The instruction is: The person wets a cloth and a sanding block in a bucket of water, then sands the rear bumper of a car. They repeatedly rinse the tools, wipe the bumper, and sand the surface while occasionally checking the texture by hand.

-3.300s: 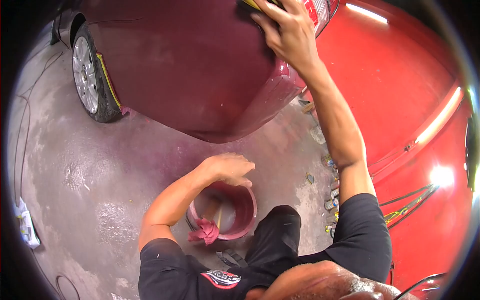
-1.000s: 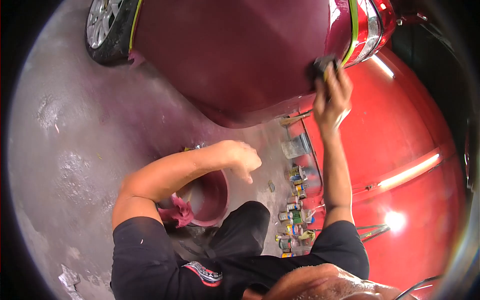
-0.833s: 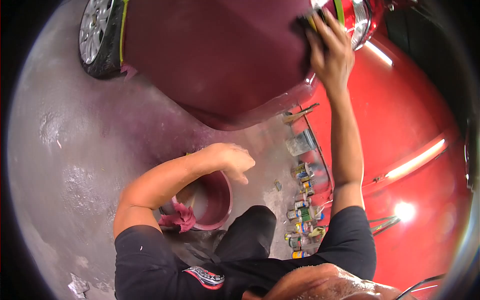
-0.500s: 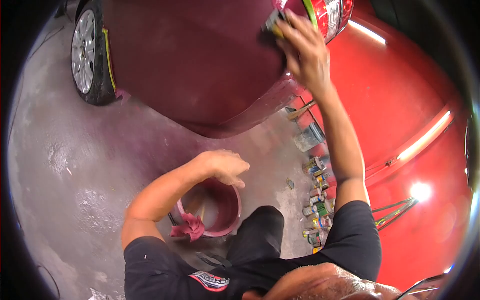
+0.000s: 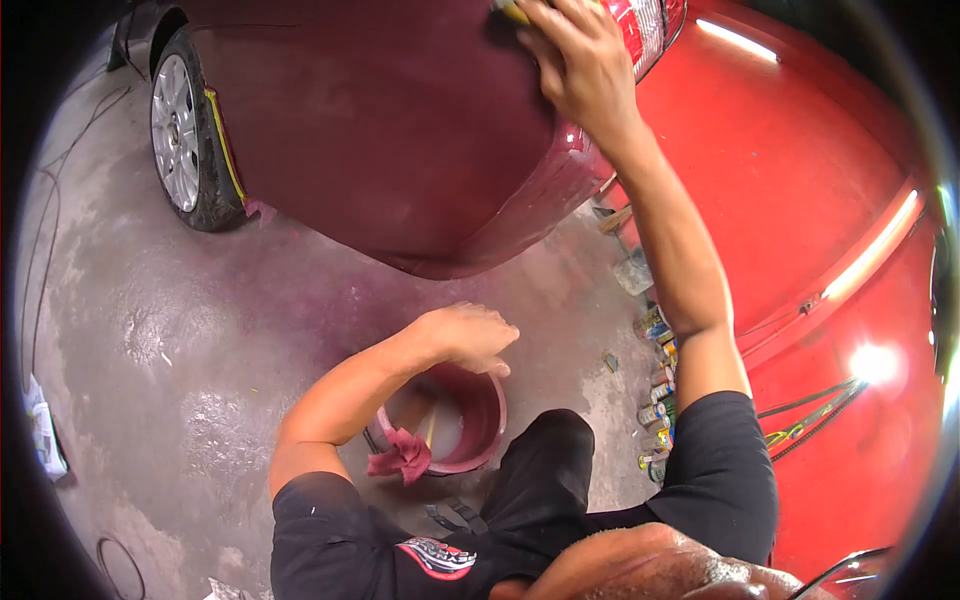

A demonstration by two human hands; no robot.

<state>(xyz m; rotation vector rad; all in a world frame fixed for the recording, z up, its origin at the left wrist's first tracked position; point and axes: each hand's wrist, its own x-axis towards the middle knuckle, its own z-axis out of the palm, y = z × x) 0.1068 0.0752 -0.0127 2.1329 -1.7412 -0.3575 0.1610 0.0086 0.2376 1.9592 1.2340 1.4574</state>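
Observation:
My right hand (image 5: 583, 70) is pressed against the upper rear of a dark maroon car body panel (image 5: 380, 140), beside the red tail light (image 5: 645, 25). It grips a sanding block (image 5: 513, 11) whose yellow edge shows at the top of the view; most of the block is hidden by my fingers and the frame edge. My left hand (image 5: 472, 336) hangs in the air above the rim of a maroon bucket (image 5: 487, 455). It holds nothing, its fingers loosely bent and the thumb apart. A crumpled pink cloth (image 5: 402, 457) drapes over the bucket's near-left rim.
The car's wheel (image 5: 178, 135) stands at upper left, with yellow tape (image 5: 225, 150) along the panel edge. Several paint cans (image 5: 655, 415) line the floor at right, by a red surface (image 5: 800, 200) with a bright lamp (image 5: 874, 364). A cable (image 5: 50, 230) lies on the left floor.
My right hand has slid up and to the left across the panel with the sanding block. My left hand stays over the bucket, and the whole view has shifted slightly.

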